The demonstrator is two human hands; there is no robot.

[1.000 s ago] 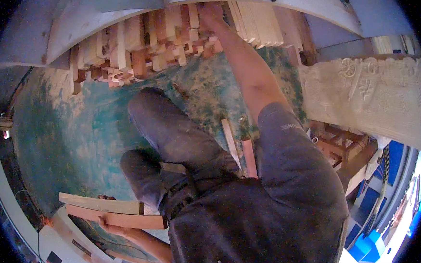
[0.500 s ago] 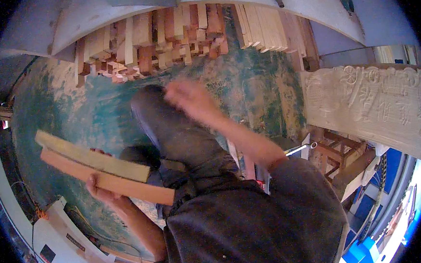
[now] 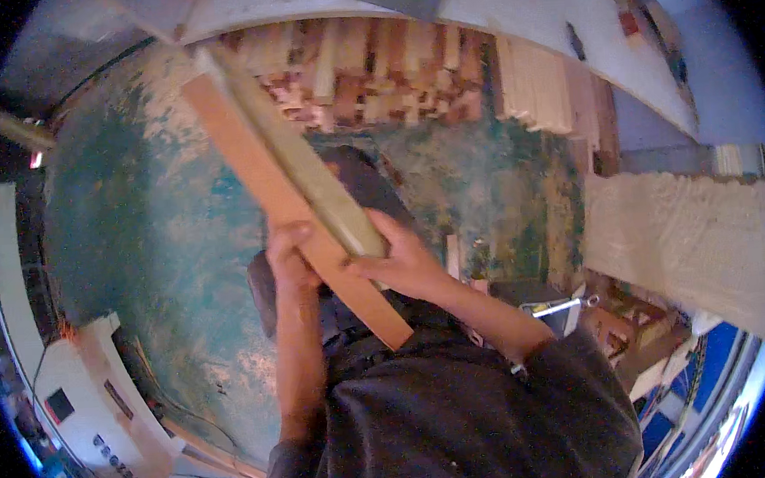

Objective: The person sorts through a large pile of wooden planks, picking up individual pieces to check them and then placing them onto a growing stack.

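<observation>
Wears a dark grey-brown short-sleeved cloth shirt (image 3: 472, 409), closest to the camera. Grips, with the left hand (image 3: 291, 253), a long flat orange-brown wooden plank (image 3: 256, 172) by its left edge, and closes round it. Grips, with the right hand (image 3: 399, 260), a pale yellowish squared wooden strip (image 3: 308, 169) close to its lower end, and points the thumb across toward the plank. Holds both pieces side by side in front of the body, slanting from upper left to lower right; brings the plank's lower end nearer to the shirt than the strip's. Bends the knees in dark cloth trousers (image 3: 370, 183), partly behind the wood, above a green floor (image 3: 173, 252) patched with tan. Has at the right a silvery metal tool with a ringed end (image 3: 566, 305), near a brown wooden frame (image 3: 624, 321), and at the left a white panelled machine (image 3: 85, 389). Shows farther off, at the right, a pale carved wooden panel (image 3: 671, 230); ahead, a blurred stack of brown and pale wooden lengths (image 3: 363, 69), just beside a row of pale wooden slats (image 3: 535, 85), along the edge of a long whitish tabletop (image 3: 509, 21).
</observation>
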